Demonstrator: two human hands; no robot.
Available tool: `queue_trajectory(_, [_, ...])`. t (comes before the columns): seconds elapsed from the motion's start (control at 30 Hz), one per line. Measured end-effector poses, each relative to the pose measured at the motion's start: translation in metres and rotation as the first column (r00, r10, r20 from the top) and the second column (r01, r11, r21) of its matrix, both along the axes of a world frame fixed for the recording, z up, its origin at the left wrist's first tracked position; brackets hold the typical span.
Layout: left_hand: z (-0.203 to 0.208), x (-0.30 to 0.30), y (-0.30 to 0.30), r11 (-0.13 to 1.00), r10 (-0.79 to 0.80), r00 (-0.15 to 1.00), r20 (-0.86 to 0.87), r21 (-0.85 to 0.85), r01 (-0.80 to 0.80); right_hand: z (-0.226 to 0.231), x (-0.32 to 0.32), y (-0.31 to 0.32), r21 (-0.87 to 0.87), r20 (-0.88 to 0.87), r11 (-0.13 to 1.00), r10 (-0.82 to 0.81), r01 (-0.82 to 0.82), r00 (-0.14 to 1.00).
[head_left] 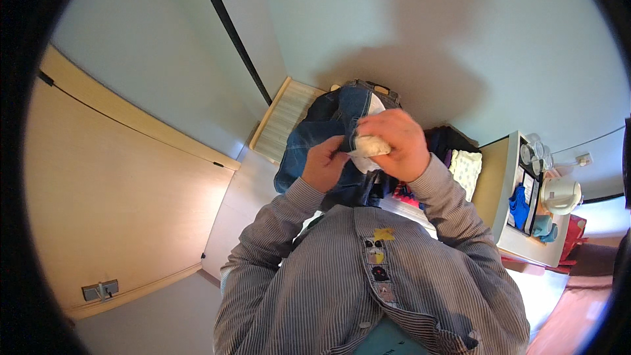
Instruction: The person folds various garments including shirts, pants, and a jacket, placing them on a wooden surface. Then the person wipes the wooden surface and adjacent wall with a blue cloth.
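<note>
Dark blue jeans point(301, 151) hang bunched in front of me, in the middle of the view. My left hand point(324, 165) is closed on an edge of the denim, with its fingertips partly hidden in the folds. Close to its right, my right hand point(402, 144) wraps round a bunched piece of whitish cloth point(372, 146) at the jeans; it looks like lining, though I cannot tell for sure. Behind the jeans, more dark denim point(373, 89) shows near the wall.
A light wooden slatted rack point(289, 113) stands behind on the left. Right of my hands lie a folded pale patterned cloth point(465, 169) and darker clothes. Farther right, a cabinet carries glasses point(536, 156), a white kettle point(560, 195) and a blue cloth point(518, 205). A wooden door point(125, 177) is at left.
</note>
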State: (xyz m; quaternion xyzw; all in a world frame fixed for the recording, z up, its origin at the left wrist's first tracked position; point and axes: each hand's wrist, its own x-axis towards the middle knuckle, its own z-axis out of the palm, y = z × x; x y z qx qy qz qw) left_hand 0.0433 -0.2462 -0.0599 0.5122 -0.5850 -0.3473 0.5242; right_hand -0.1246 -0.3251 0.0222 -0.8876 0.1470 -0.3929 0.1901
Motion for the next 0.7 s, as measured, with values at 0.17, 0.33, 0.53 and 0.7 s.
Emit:
queue_trajectory(0.17, [-0.011,0.014,-0.001,0.998,0.069,0.892,-0.447,0.04,-0.058,-0.044,-0.05,-0.012,0.551,0.163,0.791,-0.414,0.266,0.895])
queue_trajectory(0.33, [-0.012,0.016,-0.003,0.999,0.036,0.818,-0.575,0.014,-0.034,-0.118,-0.073,-0.006,0.607,-0.486,0.642,-0.165,0.468,0.858])
queue_trajectory(0.53, [0.0,0.014,0.005,0.999,0.045,0.919,-0.391,0.038,-0.033,-0.127,-0.042,0.004,0.894,0.159,0.419,0.027,-0.156,0.987])
queue_trajectory(0.7, [0.014,0.011,0.015,0.991,-0.066,0.997,0.039,0.116,0.061,-0.089,-0.021,0.001,0.883,0.399,0.26,0.019,-0.39,0.917])
